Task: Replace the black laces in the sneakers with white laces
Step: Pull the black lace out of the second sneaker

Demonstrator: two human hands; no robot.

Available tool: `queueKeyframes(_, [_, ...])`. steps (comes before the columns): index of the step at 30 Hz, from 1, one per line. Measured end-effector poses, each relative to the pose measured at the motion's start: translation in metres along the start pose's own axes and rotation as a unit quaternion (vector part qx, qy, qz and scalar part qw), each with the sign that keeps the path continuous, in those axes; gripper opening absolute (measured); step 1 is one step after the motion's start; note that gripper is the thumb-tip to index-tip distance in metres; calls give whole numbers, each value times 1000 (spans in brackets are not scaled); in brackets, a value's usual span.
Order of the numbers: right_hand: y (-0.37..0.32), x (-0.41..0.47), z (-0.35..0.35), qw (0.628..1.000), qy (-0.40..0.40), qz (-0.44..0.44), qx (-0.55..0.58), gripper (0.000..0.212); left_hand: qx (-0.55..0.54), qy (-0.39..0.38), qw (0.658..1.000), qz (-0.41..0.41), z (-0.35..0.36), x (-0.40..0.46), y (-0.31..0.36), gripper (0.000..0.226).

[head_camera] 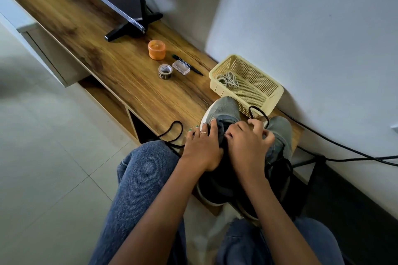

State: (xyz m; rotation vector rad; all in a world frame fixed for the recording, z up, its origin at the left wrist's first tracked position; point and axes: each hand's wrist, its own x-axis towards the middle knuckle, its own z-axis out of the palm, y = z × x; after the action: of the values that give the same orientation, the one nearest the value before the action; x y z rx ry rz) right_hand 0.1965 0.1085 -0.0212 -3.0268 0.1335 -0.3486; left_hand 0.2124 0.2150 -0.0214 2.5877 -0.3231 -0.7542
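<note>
Low wooden bench against a pale wall, tiled floor to one side, two grey sneakers at the near end. Left hand laid over the nearer sneaker, fingers spread and fairly straight across its tongue and side, pressing down rather than pinching. Right hand just beside it and touching, fingers curled at the eyelets, seemingly pinching the black lace; exact contact hidden by the knuckles, so hard to tell for certain. Second sneaker directly behind the right hand, partly covered by it.

One loop of black lace rising just beyond the right fingertips; another length trailing off outward of the left hand, over the bench edge toward a denim-clad knee. Judged from that: unlacing under way on the nearer sneaker, lace loosened but not yet pulled free. Second sneaker apparently laced in black as well, though only partly visible.

White laces coiled and untouched in the cream basket, beyond both hands, near the toe of the nearer sneaker. No white lace threaded anywhere in view. Remaining, on this evidence: finishing both removals, then both relacings.

Farther along the bench, well apart from the grip: orange container, tape roll, small clear box, pen, black stand foot.
</note>
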Motion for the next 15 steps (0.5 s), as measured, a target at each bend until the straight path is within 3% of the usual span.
queueKeyframes(3, [5,-3,3,998,55,-8,24,4,-15,3,1000,13,-1,-1,2,75])
queueKeyframes(6, [1,-9,3,988,63,23,137,9,-81,6,997,11,-2,-3,5,72])
queueKeyframes(12, [9,7,-38,915,197,128,328,10,-141,58,988,-31,-9,-7,2,54])
queueKeyframes(15, [29,18,-55,933,147,143,297,8,-138,102,985,-24,-7,-8,7,50])
